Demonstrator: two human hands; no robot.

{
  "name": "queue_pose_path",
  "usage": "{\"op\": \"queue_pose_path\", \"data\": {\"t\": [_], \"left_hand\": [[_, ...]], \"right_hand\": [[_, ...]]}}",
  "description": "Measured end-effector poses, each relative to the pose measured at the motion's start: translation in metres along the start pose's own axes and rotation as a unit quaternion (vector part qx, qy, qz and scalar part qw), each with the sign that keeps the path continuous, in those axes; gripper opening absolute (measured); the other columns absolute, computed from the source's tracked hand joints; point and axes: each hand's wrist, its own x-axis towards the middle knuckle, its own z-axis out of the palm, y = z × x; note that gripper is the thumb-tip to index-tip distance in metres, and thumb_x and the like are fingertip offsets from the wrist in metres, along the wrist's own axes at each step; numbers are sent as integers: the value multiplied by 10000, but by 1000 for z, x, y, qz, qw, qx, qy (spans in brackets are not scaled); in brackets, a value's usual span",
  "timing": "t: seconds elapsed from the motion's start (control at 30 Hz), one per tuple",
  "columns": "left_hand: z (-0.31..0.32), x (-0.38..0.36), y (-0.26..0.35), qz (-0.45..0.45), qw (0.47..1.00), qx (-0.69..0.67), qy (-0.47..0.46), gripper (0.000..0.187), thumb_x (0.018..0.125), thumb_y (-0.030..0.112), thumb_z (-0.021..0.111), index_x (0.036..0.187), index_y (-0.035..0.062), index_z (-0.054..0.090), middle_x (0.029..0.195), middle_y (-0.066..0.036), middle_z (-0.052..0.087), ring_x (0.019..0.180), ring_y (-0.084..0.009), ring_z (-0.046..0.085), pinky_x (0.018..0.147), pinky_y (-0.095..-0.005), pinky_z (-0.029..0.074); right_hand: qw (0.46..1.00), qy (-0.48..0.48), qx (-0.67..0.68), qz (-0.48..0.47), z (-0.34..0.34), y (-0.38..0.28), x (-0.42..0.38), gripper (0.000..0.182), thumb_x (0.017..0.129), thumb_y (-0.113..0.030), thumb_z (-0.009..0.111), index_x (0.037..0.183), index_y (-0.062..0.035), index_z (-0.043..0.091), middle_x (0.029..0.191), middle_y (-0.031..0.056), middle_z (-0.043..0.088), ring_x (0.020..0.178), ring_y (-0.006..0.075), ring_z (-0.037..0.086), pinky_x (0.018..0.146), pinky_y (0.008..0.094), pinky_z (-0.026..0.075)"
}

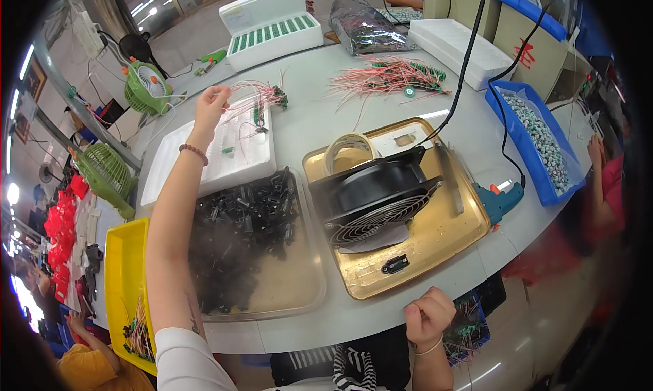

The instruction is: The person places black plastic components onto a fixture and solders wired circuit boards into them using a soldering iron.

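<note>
My left hand (212, 101) reaches over the white foam tray (170, 161), its fingers pinched on thin red and white wires (239, 98). Small green circuit boards (277, 97) hang at the far end of these wires. My right hand (431, 316) is curled closed at the front edge of the table, and nothing shows in it. Before it lies the gold tray (354, 282), bearing a black fan (381, 194), a roll of tape (348, 153) and a small black plastic part (394, 264). A clear tray of black plastic parts (245, 214) sits under my left forearm.
Wired green boards (394, 75) lie in a pile at the back. A foam box (272, 37) stands behind, boards slotted inside. At right are a blue bin of small parts (537, 139) and a teal electric screwdriver (500, 202). A yellow bin (126, 255) is at left. Other people sit nearby.
</note>
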Motion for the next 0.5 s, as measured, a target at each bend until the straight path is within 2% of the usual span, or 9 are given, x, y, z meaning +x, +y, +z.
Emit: {"op": "queue_pose_path", "data": {"t": [0.07,0.17,0.37,0.5], "left_hand": [[2,0,-1,-17,1000,1,21,134,885,234,609,931,109,592,823,30,606,665,-45,518,618,-187,415],[12,-13,10,9,998,-56,5,129,892,197,595,951,83,591,847,22,609,652,-43,505,625,-171,423],[1,-4,-3,-32,993,-102,-47,188,892,131,583,1063,56,605,943,-3,617,658,-34,492,640,-154,426],[5,-10,3,-44,990,-123,-54,222,876,106,595,1090,45,605,926,3,614,675,-26,490,638,-153,421]], "right_hand": [[1000,1,-1,-1,0,-1,1,142,672,-69,588,544,-29,541,490,58,449,437,189,436,425,277,332],[1000,3,0,-1,0,-2,2,138,674,-68,584,548,-30,541,490,56,456,437,190,435,426,278,333],[1000,0,-2,-4,0,0,1,146,679,-70,581,546,-35,534,492,50,466,440,188,435,428,279,337],[1000,1,-5,-4,0,0,0,151,681,-71,580,543,-39,529,494,50,468,441,188,437,429,281,340]]}}
